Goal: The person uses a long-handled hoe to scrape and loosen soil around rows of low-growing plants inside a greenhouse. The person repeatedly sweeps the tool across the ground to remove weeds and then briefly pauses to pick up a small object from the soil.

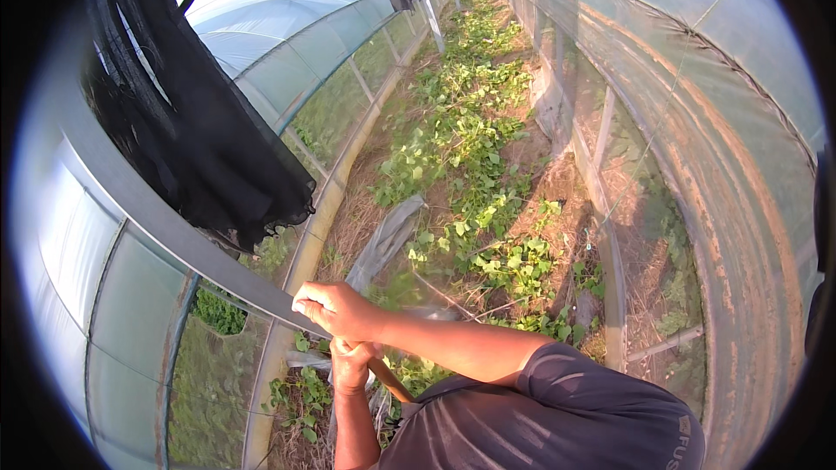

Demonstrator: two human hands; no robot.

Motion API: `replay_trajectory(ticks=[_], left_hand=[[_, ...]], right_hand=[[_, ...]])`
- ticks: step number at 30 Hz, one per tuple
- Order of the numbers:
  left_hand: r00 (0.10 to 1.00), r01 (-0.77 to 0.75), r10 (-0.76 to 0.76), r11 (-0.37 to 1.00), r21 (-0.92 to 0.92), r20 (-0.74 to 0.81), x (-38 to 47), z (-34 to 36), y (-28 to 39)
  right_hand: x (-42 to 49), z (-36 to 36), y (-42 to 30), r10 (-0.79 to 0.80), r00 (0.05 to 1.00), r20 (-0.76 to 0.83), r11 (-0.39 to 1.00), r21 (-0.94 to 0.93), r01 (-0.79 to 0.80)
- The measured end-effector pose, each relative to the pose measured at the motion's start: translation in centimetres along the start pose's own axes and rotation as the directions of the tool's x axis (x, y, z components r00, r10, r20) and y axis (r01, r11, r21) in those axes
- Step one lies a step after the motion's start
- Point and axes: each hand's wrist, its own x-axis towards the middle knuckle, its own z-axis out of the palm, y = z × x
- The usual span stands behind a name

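A wooden tool handle (393, 381) slants up from in front of my body into my hands. My left hand (353, 360) is wrapped around it, wrist low in the picture. Just above, touching the left, my right hand (336, 311) is curled into a fist in line with the same handle; the wood inside that fist is hidden. The handle's lower end and any tool head are out of sight behind my dark shirt (496, 431). A grey metal post (196, 245) runs from the upper left down to behind my right fist.
Torn black shade netting (215, 124) hangs at the left. Leafy vines (486, 209) cover the bed running down the plastic tunnel. A crumpled plastic sheet (385, 245) lies beyond my hands. Clear film walls, a left base board (313, 235) and a right one (612, 294) flank the bed.
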Motion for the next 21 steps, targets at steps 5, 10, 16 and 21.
replay_trajectory(ticks=[5,10,16,21], left_hand=[[0.999,0.041,-0.042,0.999,-0.013,-0.022,1.5,1.9,-1.0],[0.999,0.034,-0.034,0.999,-0.024,-0.003,3.1,3.6,-2.1],[0.997,0.074,-0.073,0.996,-0.051,0.031,4.8,4.4,-3.8],[0.993,0.087,-0.082,0.995,-0.055,0.087,5.5,4.3,-4.0]], right_hand=[[0.1,-2.4,1.0,0.01,0.999,-0.035,1.0,-0.012,-0.011],[-0.2,-5.0,1.7,0.036,0.997,-0.061,0.999,0.006,-0.036],[0.0,-7.3,2.9,0.098,0.995,-0.034,0.994,-0.043,-0.099],[0.2,-7.9,3.5,0.153,0.988,-0.034,0.988,-0.025,-0.154]])
